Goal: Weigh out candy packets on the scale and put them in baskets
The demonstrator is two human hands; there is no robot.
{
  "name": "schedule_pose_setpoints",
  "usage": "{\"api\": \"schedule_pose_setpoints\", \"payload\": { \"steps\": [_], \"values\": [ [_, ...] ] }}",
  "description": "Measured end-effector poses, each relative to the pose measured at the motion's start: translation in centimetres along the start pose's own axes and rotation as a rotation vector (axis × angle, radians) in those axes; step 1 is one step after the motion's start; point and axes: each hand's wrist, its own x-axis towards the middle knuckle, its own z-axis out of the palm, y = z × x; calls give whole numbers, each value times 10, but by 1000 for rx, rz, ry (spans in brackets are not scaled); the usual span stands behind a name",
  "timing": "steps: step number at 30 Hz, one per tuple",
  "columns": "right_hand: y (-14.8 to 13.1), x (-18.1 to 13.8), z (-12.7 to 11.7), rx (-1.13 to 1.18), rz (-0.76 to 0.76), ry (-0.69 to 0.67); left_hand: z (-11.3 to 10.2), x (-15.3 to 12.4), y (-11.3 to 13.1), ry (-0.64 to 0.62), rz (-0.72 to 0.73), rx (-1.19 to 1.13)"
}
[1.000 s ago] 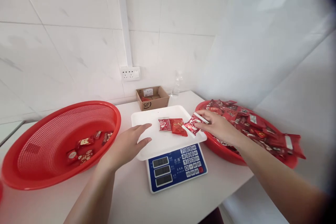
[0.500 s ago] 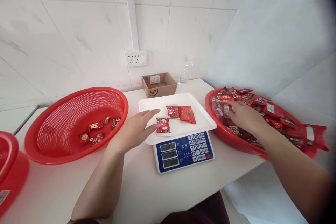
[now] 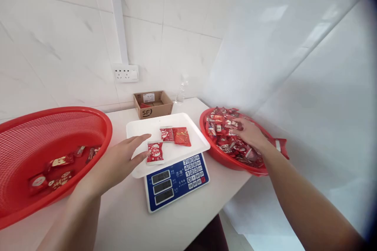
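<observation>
A blue electronic scale [image 3: 176, 182] carries a white tray [image 3: 138, 129] with three red snack packets on it. My left hand [image 3: 118, 162] lies flat and open at the tray's left edge, its fingertips touching the nearest packet [image 3: 155, 152]. Two more packets [image 3: 176, 135] lie side by side at the tray's middle. My right hand [image 3: 250, 133] rests palm down on the heap of red packets in the right red basket [image 3: 232, 160]; whether its fingers grip one is hidden.
A large red mesh basket [image 3: 53, 133] on the left holds several packets. Behind the scale stand a small cardboard box [image 3: 153, 104] and a clear plastic bottle [image 3: 182, 92]. A wall socket [image 3: 126, 73] is above. The table's edge runs close to the right basket.
My right hand let go of a packet on the tray and moved right into the full basket. The packet now lies by my left fingertips. The view swung to the right.
</observation>
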Motion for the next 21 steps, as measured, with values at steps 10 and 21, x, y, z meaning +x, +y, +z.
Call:
{"api": "schedule_pose_setpoints", "payload": {
  "steps": [10, 21],
  "values": [
    [-11, -10, -13, 148, 46, 16, 4, 1, -4, -10, 2, 5],
    [2, -4, 14, 147, -28, -263, 7, 3, -9, 3, 3, 2]
  ]
}}
